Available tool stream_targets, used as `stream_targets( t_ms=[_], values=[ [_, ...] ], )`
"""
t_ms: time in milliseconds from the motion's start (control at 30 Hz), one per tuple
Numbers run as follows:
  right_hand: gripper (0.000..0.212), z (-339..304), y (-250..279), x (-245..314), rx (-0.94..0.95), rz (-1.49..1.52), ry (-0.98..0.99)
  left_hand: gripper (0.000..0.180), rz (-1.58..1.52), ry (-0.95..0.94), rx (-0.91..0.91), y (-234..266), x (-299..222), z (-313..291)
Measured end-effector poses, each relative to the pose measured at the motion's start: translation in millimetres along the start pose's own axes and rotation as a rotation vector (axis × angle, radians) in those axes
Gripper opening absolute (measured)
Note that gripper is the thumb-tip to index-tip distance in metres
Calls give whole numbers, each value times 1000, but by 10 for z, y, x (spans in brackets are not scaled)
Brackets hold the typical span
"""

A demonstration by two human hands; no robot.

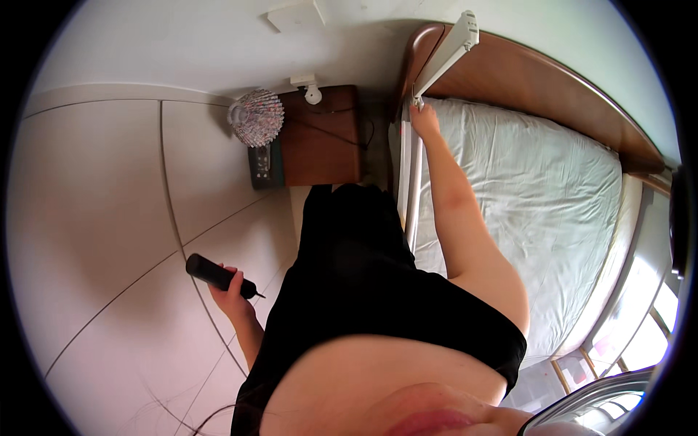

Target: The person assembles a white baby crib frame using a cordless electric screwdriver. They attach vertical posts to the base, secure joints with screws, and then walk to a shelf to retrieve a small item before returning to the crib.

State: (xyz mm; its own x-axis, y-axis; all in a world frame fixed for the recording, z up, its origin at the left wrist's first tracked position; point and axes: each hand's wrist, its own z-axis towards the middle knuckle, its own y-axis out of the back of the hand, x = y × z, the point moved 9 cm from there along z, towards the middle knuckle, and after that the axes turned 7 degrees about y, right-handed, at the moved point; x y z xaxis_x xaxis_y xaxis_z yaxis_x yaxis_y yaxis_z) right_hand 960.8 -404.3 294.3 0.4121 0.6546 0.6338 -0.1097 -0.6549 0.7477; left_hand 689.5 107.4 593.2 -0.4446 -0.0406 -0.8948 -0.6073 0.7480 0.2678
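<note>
My left hand point(234, 299), low at the left, is closed round a black cordless screwdriver point(211, 272). Its thin bit points toward my black clothing. Stretched far ahead, my right hand point(425, 121) grips the lower end of a white post point(446, 58) at the bed's near left corner, by the headboard. The post rises at a slant from there. Small fittings under those fingers are partly hidden. A white rail point(412, 196) runs along the side of the bed, below the same hand.
The bed has a pale green sheeted mattress point(531, 189) and a brown wooden headboard point(538, 78). Left of it stands a brown nightstand point(320, 149) with a cable on top. A pleated lamp point(258, 118) and a dark box point(266, 171) sit beside it, over pale floor tiles point(109, 218).
</note>
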Motion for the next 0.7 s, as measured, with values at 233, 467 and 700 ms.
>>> stream_targets(
  t_ms=[233, 467, 700],
  values=[
    [41, -352, 249, 185, 268, 155, -77, 48, 64, -6, 70, -312, -255, 56],
    [40, -807, 610, 609, -173, 121, 21, 46, 109, -12, 59, -335, -360, 103],
    [39, -965, 749, 730, -176, 201, 40, 46, 147, 25, 31, -320, -433, 71]
  ],
)
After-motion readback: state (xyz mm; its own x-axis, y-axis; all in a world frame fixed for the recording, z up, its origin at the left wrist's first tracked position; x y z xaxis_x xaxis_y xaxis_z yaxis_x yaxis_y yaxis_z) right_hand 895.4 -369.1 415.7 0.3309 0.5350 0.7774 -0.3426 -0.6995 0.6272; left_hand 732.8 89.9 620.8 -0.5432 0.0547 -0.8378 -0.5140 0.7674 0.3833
